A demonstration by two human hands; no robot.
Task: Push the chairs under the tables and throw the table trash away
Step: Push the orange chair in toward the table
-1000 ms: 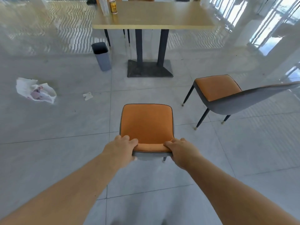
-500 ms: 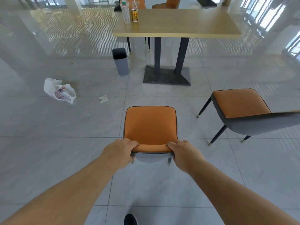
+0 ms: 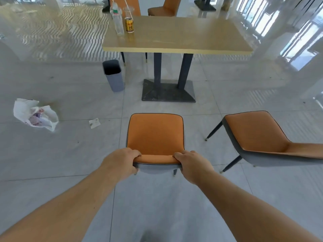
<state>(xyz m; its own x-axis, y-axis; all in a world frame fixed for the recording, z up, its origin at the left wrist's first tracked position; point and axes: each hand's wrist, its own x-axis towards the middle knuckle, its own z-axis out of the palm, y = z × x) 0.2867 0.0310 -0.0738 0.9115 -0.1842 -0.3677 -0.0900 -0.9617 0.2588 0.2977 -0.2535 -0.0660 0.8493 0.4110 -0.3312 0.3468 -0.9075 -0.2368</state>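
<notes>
Your left hand (image 3: 122,162) and right hand (image 3: 193,165) both clamp the top edge of the backrest of the orange-seated, grey-shelled chair (image 3: 155,135), fingers (image 3: 134,152) curled over it. That chair stands on the grey tiled floor (image 3: 70,154), short of the light wooden surface on its black pedestal (image 3: 176,35). A second orange chair (image 3: 258,137) sits to your right, angled away. A clear plastic bottle (image 3: 118,21) and yellow can (image 3: 129,25) stand at the surface's far-left corner. The grey bin (image 3: 113,75) stands beside the pedestal; a crumpled white plastic bag (image 3: 35,114) and a paper scrap (image 3: 94,123) lie left.
</notes>
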